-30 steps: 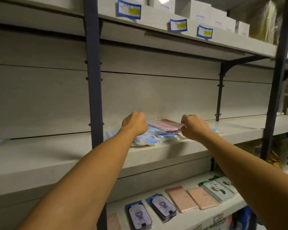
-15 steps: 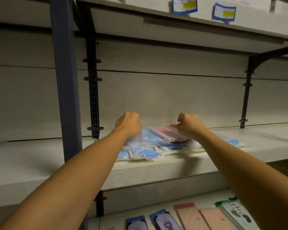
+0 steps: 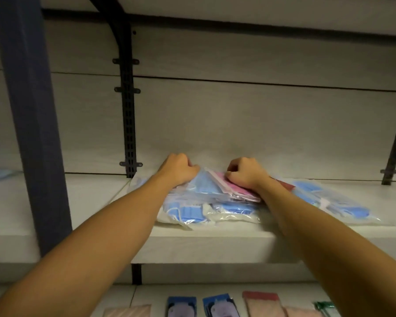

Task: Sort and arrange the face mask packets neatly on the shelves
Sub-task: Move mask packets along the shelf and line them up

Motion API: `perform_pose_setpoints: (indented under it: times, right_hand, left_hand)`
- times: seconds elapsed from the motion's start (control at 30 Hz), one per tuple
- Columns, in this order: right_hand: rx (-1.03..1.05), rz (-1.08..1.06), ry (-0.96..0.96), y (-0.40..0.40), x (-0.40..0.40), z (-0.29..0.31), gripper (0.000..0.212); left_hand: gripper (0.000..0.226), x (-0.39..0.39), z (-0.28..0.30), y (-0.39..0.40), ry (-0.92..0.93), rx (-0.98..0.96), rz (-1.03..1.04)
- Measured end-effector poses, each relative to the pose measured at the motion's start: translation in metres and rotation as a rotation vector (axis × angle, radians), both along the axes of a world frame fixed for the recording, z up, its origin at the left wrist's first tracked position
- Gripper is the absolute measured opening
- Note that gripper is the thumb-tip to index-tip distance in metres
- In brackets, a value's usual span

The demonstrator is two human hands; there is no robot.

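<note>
Both hands are curled into fists on a heap of clear mask packets (image 3: 206, 202) lying near the front edge of the shelf (image 3: 215, 243), the left hand (image 3: 177, 171) gripping a blue packet (image 3: 205, 185) and the right hand (image 3: 246, 173) pinching a pink packet (image 3: 232, 187) atop the heap.

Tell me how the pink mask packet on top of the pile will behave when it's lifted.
Probably floppy: the pink mask packet is a thin clear sleeve that already bends under the right hand. Likely light, being flat with little in it. It may slide, since its glossy film lies on the equally shiny blue mask packets.
</note>
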State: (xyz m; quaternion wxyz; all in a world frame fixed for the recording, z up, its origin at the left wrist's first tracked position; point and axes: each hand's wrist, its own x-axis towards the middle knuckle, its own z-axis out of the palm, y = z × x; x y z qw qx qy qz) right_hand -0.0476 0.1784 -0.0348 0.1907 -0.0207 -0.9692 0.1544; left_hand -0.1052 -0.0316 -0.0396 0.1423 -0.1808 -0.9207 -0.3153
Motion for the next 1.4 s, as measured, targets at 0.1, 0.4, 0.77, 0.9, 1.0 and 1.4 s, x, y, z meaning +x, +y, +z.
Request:
perform_pose_setpoints:
  times: [0.1,0.4,0.77,0.9,1.0,1.4]
  right_hand:
    - [-0.087,0.056,-0.03,0.006,-0.007,-0.001,0.036]
    - [-0.153,0.182,-0.121,0.018,-0.016,-0.001,0.035]
    - [-0.097,0.125,-0.044,0.024,-0.024,-0.006,0.045]
    - [-0.103,0.159,-0.067,0.023,-0.021,-0.006,0.033]
    - [-0.091,0.132,-0.056,0.022,-0.02,-0.005,0.023]
    - [-0.39,0.029,0.302,0.023,-0.012,-0.004,0.035]
  left_hand:
    - [0.052,-0.004,-0.001,-0.003,-0.044,-0.02,-0.007]
    - [0.042,-0.02,-0.008,-0.013,-0.095,-0.009,-0.092]
    - [0.031,-0.023,-0.004,-0.024,0.028,0.17,-0.015]
    - [0.023,-0.024,-0.003,-0.028,0.029,0.22,0.014]
    - [0.025,-0.023,-0.002,-0.029,0.043,0.178,0.026]
    - [0.027,-0.019,0.0,-0.031,0.124,0.293,0.045]
